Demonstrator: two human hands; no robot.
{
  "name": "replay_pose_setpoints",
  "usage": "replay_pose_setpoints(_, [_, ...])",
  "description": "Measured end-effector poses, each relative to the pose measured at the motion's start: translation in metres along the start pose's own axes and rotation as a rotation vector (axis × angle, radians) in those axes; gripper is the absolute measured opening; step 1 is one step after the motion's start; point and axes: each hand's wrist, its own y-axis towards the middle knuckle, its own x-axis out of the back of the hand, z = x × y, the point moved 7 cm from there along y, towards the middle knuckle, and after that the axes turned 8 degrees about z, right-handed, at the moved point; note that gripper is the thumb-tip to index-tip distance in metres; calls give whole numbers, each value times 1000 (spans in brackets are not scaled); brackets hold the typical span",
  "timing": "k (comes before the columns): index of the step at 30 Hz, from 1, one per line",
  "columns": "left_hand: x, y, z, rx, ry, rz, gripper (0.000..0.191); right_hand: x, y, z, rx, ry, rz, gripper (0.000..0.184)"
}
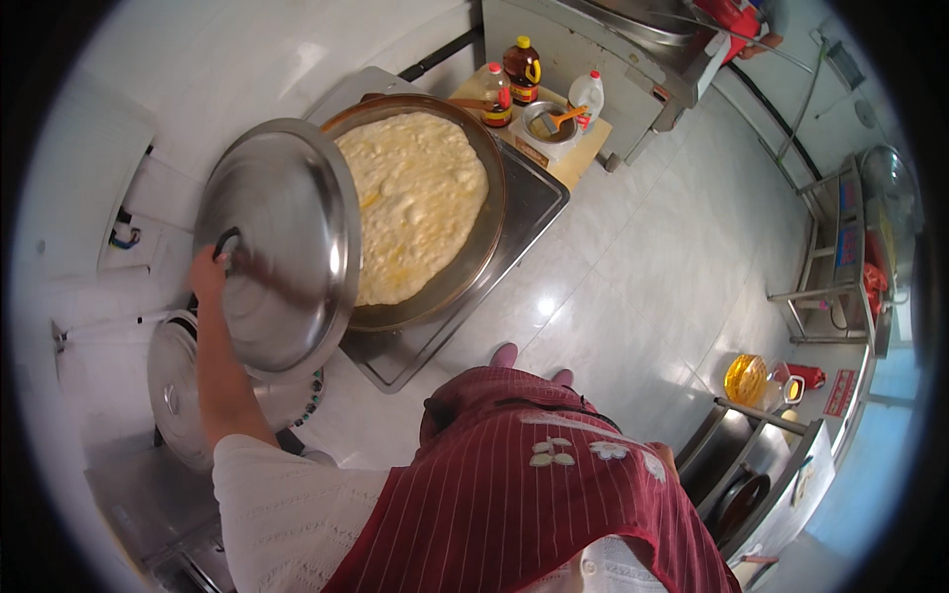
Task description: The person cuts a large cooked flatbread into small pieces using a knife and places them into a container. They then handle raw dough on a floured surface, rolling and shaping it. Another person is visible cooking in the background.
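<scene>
My left hand (pixel 208 274) grips the black handle (pixel 228 239) of a large round metal lid (pixel 285 185). The lid is tilted at the left side of a wide round pan (pixel 485 233) and covers part of its left edge. In the pan lies a big, pale, bubbly flatbread (pixel 422 207) with yellowish patches on its upper surface. Only a small part of my right hand (pixel 662 454) shows beside the dark red striped apron (pixel 474 482); its fingers are mostly hidden.
A small stand (pixel 586 156) behind the pan holds several bottles and a metal bowl (pixel 550 122) with an orange-handled brush (pixel 565 117). Left of me is a lidded metal pot (pixel 174 400). Oil jugs (pixel 747 379) stand on the floor by a metal shelf (pixel 775 452).
</scene>
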Motion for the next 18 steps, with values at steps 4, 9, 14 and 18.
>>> replay_pose_setpoints(4, [-10,-29,15,82,32,4,26,12,18,1,4,30,38,29])
replay_pose_setpoints(9, [23,-106,59,180,55,-1,20,37,41,37,56,-117,94,29])
replay_pose_setpoints(14, [64,-176,157,492,56,112,21,40,95,50,28,-97,121,29])
replay_pose_setpoints(18, [67,-202,186,542,131,147,23,-7,68,129,62,-283,120,30])
